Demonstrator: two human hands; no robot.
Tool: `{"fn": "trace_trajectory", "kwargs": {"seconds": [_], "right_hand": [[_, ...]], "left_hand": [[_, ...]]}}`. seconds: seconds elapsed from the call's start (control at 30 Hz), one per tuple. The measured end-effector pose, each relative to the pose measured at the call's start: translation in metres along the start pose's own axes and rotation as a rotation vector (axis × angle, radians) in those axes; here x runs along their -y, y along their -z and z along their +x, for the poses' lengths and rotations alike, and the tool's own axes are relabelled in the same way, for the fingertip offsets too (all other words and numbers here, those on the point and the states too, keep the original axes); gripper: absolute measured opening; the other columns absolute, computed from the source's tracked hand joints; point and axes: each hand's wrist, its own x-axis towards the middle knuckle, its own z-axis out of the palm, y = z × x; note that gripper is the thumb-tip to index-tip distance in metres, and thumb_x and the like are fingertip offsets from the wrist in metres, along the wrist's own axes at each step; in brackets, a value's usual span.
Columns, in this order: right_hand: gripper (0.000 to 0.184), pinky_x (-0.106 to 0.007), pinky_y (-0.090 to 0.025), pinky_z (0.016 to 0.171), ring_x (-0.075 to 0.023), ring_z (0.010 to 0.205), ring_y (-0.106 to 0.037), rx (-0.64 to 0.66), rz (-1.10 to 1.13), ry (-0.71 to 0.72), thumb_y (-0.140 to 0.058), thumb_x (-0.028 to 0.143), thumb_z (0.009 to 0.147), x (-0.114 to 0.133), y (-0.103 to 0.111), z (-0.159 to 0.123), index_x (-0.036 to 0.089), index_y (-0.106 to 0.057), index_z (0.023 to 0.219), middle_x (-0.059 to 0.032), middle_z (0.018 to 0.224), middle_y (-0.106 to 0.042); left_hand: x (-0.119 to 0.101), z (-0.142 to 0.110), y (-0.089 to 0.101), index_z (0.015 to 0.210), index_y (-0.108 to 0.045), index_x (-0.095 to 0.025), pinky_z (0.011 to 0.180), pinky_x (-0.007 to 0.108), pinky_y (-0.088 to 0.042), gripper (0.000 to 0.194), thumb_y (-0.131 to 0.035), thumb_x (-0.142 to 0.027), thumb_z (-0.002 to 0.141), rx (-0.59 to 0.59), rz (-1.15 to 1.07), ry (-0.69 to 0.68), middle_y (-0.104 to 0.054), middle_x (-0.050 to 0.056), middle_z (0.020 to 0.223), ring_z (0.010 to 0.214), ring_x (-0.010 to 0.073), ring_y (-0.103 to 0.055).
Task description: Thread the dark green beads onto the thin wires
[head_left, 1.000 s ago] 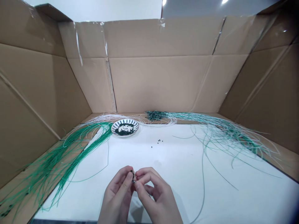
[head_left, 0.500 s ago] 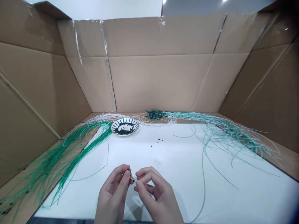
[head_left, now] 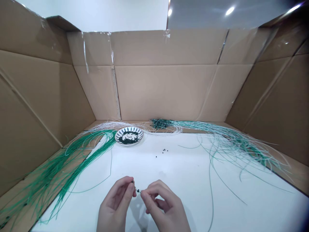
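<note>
From the head view, the left hand (head_left: 115, 200) and right hand (head_left: 164, 206) have drawn slightly apart, narrowly pinching a thin strand (head_left: 140, 191) with a small dark bead (head_left: 138, 190) between them. Beyond, a striped ceramic plate (head_left: 117, 137) of dark beads sits on the white table (head_left: 193, 193), between loose green cords (head_left: 60, 180) and white cords (head_left: 108, 124).

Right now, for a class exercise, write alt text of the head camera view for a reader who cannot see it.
A left hand and right hand work at tiny dark beads between their fingertips over a white surface. Farther off, a striped plate of beads sits among long green strands and white strands, inside cardboard walls.
</note>
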Motion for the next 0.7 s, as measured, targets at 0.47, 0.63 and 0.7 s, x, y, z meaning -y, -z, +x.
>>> {"fn": "trace_trajectory", "kwargs": {"seconds": [0.47, 0.63, 0.7], "right_hand": [[0.027, -0.027, -0.044, 0.056, -0.0182, 0.067, -0.050, -0.092, -0.080, -0.058, -0.067, 0.041, 0.082, -0.009, 0.016, 0.008, 0.020, -0.063, 0.065, -0.0008, 0.071, -0.054], [0.029, -0.026, -0.045, 0.053, -0.0176, 0.064, -0.049, -0.068, -0.057, -0.058, -0.070, 0.042, 0.079, -0.016, 0.014, 0.009, 0.019, -0.063, 0.063, -0.0005, 0.069, -0.052], [0.029, -0.026, -0.046, 0.053, -0.0172, 0.063, -0.050, -0.058, -0.048, -0.061, -0.070, 0.042, 0.079, -0.016, 0.012, 0.010, 0.019, -0.064, 0.062, -0.0004, 0.069, -0.052]], "left_hand": [[0.021, 0.045, 0.026, 0.072, -0.076, -0.022, 0.078, 0.048, -0.044, 0.028, -0.050, -0.026, 0.082, 0.335, 0.794, -0.283, -0.065, 0.009, 0.081, 0.081, 0.0311, -0.062], [0.024, 0.045, 0.028, 0.081, -0.077, -0.021, 0.080, 0.046, -0.047, 0.034, -0.043, -0.024, 0.087, 0.414, 0.905, -0.329, -0.065, 0.011, 0.088, 0.086, 0.0297, -0.063], [0.024, 0.046, 0.030, 0.088, -0.078, -0.022, 0.081, 0.044, -0.048, 0.035, -0.043, -0.026, 0.089, 0.443, 0.921, -0.333, -0.066, 0.010, 0.092, 0.089, 0.0284, -0.065]]}}
